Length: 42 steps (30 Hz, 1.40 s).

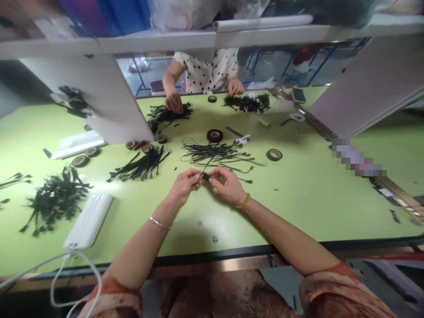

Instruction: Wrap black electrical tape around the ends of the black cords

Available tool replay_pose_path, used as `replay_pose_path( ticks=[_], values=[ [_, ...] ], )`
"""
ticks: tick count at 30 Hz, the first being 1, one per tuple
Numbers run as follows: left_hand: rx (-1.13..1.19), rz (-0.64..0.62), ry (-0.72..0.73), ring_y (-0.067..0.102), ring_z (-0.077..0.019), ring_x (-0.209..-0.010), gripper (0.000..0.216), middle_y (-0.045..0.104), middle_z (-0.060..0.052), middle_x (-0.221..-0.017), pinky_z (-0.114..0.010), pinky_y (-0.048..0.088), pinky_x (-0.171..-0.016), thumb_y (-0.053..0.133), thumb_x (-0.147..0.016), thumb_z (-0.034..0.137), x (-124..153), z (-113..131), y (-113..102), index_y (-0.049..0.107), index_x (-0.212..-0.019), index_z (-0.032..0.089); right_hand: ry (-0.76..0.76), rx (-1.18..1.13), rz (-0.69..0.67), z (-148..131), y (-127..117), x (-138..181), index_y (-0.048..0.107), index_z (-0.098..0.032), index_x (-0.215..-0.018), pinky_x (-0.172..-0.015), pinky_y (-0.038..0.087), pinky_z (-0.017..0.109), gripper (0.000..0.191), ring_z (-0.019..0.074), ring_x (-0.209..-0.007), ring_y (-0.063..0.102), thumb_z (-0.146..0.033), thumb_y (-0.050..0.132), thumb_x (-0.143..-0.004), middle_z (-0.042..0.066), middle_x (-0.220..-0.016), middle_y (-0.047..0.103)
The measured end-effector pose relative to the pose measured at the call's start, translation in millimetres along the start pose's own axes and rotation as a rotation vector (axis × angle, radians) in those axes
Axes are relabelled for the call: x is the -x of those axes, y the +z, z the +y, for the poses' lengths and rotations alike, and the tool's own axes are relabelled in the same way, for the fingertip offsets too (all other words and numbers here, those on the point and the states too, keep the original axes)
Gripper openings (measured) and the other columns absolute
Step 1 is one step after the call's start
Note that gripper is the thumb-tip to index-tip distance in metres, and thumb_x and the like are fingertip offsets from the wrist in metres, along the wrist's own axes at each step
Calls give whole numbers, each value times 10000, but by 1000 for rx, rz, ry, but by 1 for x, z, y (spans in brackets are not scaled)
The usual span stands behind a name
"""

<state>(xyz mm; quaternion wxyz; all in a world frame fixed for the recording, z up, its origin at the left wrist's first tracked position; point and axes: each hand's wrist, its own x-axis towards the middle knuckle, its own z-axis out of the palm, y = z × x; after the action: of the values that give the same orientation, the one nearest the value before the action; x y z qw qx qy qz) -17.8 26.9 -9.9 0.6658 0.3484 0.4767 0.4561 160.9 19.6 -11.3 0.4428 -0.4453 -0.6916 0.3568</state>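
Observation:
My left hand (pixel 187 184) pinches a thin black cable (pixel 208 164) between thumb and fingers. Close beside it, my right hand (pixel 229 185) grips a small dark piece (pixel 206 177) at the cable's near end; whether it is a plug or wound tape I cannot tell. Just beyond my fingers lies a loose pile of black cables (pixel 212 151), some with small plugs at their ends. Behind that pile rests a roll of black tape (pixel 214 135). A second tape roll (pixel 274 154) lies to the right.
More cable bundles (pixel 142 165) lie left, near a white power bank (pixel 89 221) with a white cord. Upright white panels (pixel 96 97) flank the green table (pixel 265 207) under a shelf (pixel 198 42). Opposite, a co-worker's hands (pixel 174 102) touch other cable bundles.

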Motion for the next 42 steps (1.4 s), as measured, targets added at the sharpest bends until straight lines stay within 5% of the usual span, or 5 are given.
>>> replay_pose_path(
  ticks=[12, 28, 42],
  values=[
    [-107, 13, 126, 537, -75, -552, 334, 639, 0, -616, -221, 424, -563, 836, -611, 348, 4, -3, 9, 659, -781, 122, 96, -184, 73, -3, 4, -1, 628, -187, -817, -690, 487, 321, 133, 154, -680, 586, -291, 678, -750, 24, -751, 657],
    [-154, 40, 299, 540, -71, -588, 303, 569, 59, -682, -199, 408, -559, 758, -676, 254, 5, -10, 11, 538, -874, 190, 162, -258, 70, -2, 11, 0, 572, -196, -794, -693, 489, 305, 182, 138, -681, 573, -290, 702, -708, 1, -750, 625],
    [-564, 62, 316, 566, -132, -613, 247, 694, -27, -712, -264, 440, -619, 716, -704, 348, 4, -6, 5, 734, -854, 153, 256, -359, 50, 3, 13, -4, 513, -210, -825, -645, 463, 264, 265, 112, -642, 568, -267, 705, -651, -37, -704, 602]
  ],
)
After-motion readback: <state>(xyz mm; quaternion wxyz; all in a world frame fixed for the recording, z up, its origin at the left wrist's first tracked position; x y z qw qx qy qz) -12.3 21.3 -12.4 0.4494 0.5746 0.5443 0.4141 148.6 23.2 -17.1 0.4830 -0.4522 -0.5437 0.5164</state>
